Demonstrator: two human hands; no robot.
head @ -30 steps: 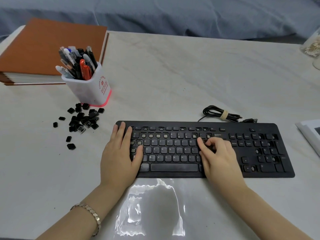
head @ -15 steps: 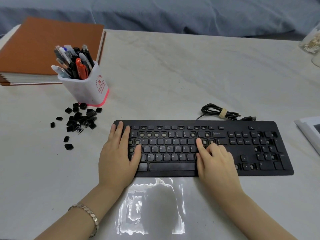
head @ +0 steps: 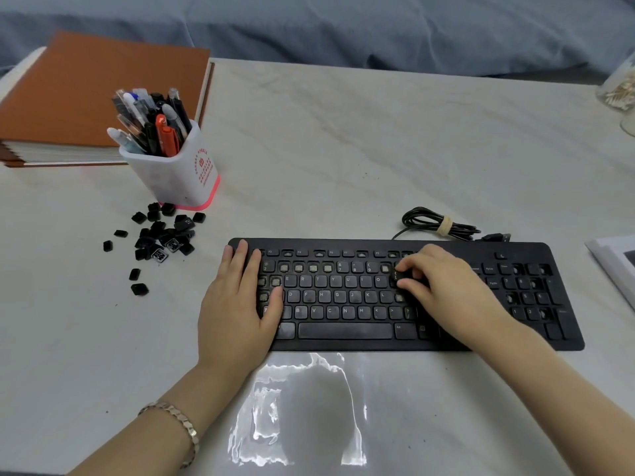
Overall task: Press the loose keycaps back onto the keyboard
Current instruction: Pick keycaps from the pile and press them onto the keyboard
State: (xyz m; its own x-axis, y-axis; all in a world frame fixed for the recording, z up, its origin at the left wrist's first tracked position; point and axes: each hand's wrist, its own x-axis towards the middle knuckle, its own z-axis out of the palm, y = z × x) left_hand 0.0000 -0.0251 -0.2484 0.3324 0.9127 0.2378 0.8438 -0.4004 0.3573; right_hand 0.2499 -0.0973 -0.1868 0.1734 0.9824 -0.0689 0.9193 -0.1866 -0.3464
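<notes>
Right fingers (head: 414,262) pinched around a keycap (head: 400,275) against the keyboard's (head: 343,343) upper rows; left fingers (head: 240,264) flat.

A white pen cup (head: 178,173) crammed with pens (head: 151,121) stands far left on the pale counter (head: 343,149), just near of an orange-covered book (head: 86,91). A glass jar (head: 618,91) sits at the far right edge, and blue fabric (head: 343,25) lies beyond.

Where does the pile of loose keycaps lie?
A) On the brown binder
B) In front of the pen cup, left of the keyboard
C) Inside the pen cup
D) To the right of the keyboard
B: the keycaps are scattered just in front of the pen cup, off the left end of the keyboard.
</notes>
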